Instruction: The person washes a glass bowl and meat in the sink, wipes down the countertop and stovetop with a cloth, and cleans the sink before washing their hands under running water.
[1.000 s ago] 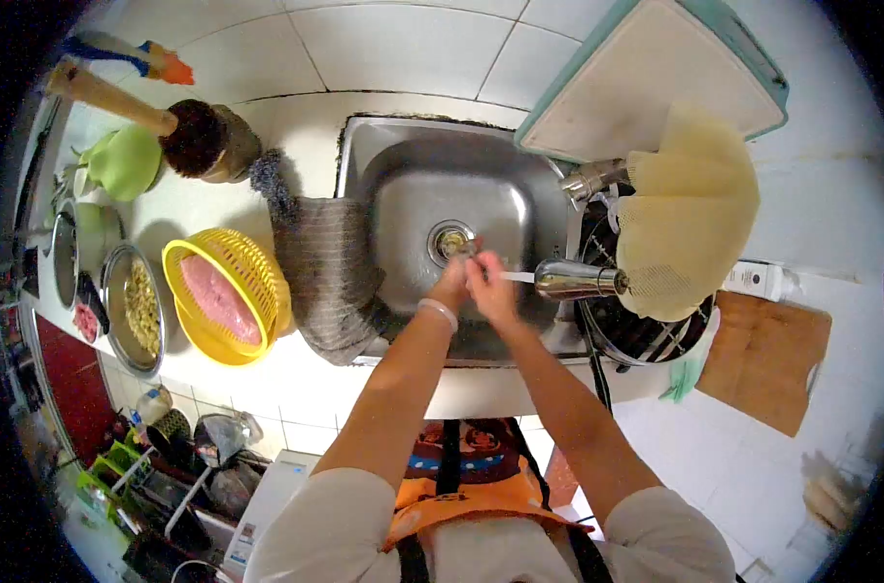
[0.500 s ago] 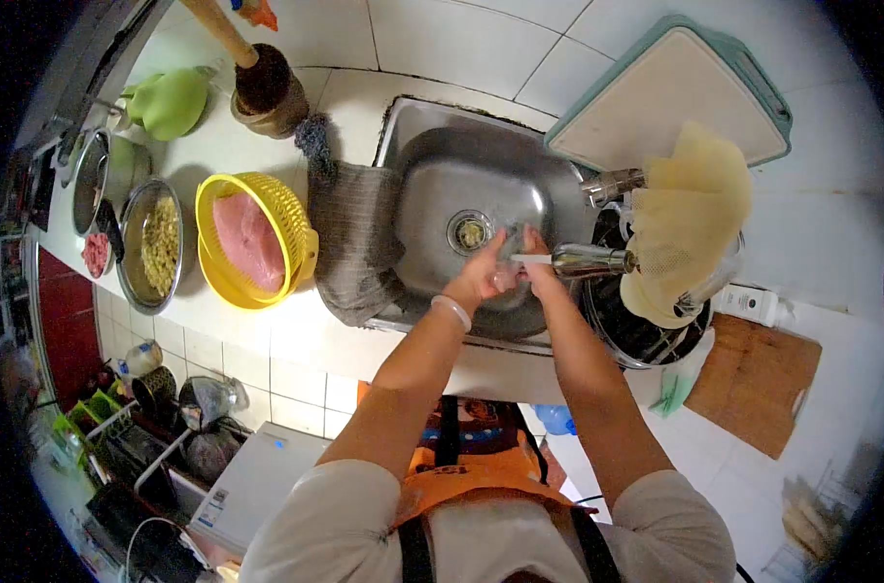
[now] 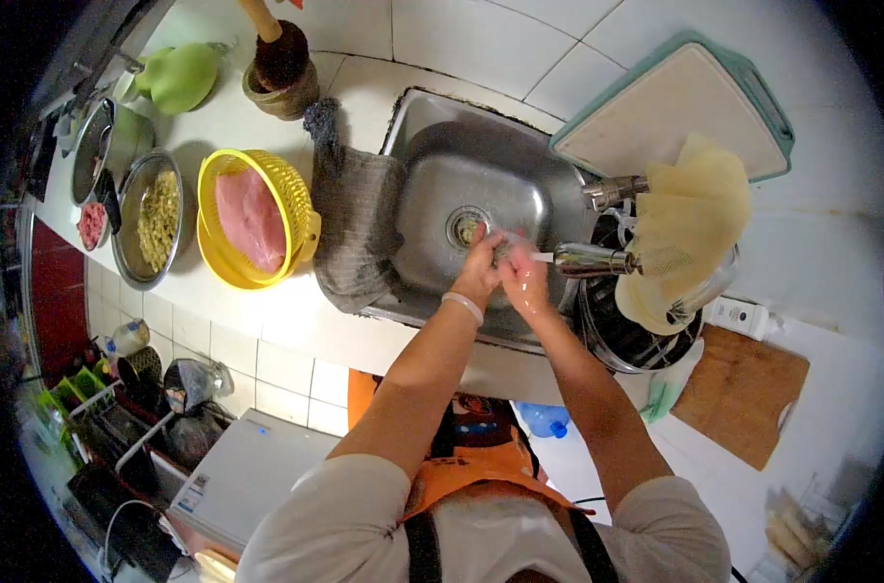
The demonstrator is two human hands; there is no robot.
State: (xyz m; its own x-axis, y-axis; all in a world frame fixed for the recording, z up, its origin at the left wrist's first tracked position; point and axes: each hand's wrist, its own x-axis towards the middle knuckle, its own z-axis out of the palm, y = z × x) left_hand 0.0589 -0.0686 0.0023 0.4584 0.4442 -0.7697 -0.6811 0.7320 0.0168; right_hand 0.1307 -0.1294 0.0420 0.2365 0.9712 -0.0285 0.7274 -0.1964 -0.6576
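Observation:
Over the steel sink (image 3: 442,165), my two hands meet under a running chrome faucet (image 3: 597,259). Water splashes over the fingers and blurs them. My left hand (image 3: 479,267), with a pale bangle on its wrist, has its fingers apart near the drain (image 3: 469,227). Close against it, my right hand (image 3: 525,280) is wet, its fingers loosely extended beneath the spout. No object shows in either hand, though water hides the space between the palms.
Left of the sink are a grey cloth (image 3: 359,233), a yellow colander (image 3: 291,209) with pink meat (image 3: 247,219), and a metal bowl (image 3: 131,233) of chopped food. Rightward stand a black pot (image 3: 607,330), a cutting board (image 3: 656,107) and a brown wooden board (image 3: 743,394).
My hands have come closer together under the faucet, the right moving left toward the other. The view has shifted slightly.

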